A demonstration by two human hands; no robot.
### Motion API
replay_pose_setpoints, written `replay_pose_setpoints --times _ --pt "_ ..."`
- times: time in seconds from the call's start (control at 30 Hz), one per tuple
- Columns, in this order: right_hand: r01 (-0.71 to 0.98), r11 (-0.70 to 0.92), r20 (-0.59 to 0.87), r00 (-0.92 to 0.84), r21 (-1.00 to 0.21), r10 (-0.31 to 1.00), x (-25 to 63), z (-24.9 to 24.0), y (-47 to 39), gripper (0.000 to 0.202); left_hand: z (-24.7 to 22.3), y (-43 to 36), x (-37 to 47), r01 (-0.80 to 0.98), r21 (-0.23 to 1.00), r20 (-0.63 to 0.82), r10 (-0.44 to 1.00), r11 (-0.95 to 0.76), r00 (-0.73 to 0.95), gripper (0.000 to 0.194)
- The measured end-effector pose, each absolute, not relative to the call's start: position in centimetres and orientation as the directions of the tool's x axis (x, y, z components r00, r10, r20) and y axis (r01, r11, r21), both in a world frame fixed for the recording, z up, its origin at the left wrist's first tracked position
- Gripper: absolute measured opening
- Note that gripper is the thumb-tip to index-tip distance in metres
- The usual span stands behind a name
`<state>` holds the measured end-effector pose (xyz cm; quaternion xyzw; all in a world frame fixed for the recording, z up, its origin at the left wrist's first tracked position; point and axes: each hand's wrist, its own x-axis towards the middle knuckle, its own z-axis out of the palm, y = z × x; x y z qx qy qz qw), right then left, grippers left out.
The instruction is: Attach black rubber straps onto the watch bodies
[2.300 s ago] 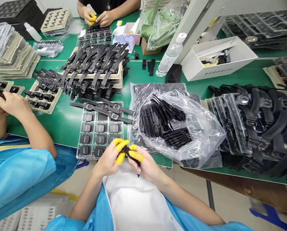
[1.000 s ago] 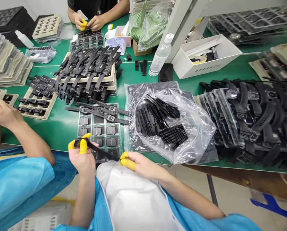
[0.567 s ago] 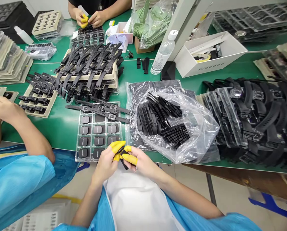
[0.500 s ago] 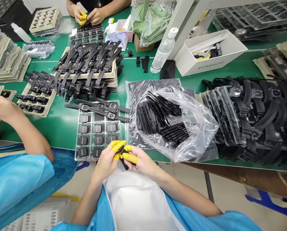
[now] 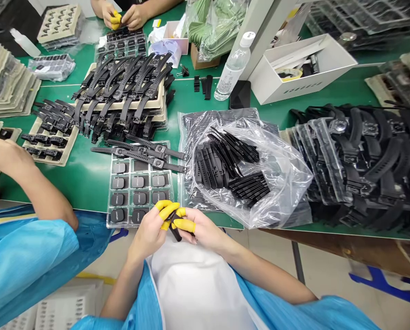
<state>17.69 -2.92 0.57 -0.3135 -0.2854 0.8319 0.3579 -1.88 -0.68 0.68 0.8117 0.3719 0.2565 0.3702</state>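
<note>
Just ahead, tray (image 5: pixel 140 185), strap bag (image 5: pixel 253 174).

Most of the small black watch strap piece (image 5: pixel 174 229) is buried between my left hand (image 5: pixel 150 231) and my right hand (image 5: pixel 200 231), so I cannot tell how the two ends meet. The person across the green bench (image 5: pixel 88 178) is cut off above the wrists by the top edge, and the yellow-capped fingers (image 5: pixel 115 19) hide what they hold. The lettering on the white cardboard box (image 5: pixel 303 87) is too small to read.
</note>
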Motion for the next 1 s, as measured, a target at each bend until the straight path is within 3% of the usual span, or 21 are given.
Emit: replay_pose_setpoints --times 0.3,0.47,0.7,0.87,1.0 --pt "-0.551 -0.613 -0.372 -0.493 -0.566 0.786 17.3 0.4 -3.2 0.03 0.6 -0.8 -1.6 0.442 0.761 0.16 0.798 -0.474 0.581 0.06" --pt "-0.557 -0.608 -0.379 -0.479 -0.566 0.792 17.3 0.7 -3.2 0.027 1.9 -0.6 -1.7 0.371 0.787 0.137 0.726 -0.493 0.674 0.057" --pt "-0.496 -0.662 -0.421 -0.517 -0.562 0.745 17.7 0.7 -3.1 0.03 2.5 -0.7 -1.4 0.587 0.519 0.091 0.723 -0.621 0.685 0.051" --pt "-0.43 -0.625 -0.376 -0.532 -0.652 0.758 18.0 0.2 -3.3 0.029 2.8 -0.2 -1.5 0.47 0.628 0.117 0.672 -0.62 0.731 0.056" --pt "-0.247 -0.406 -0.289 -0.402 -0.88 0.869 18.5 0.2 -3.1 0.029 2.4 0.0 -2.7 0.488 0.62 0.086 0.672 -0.614 0.736 0.063"
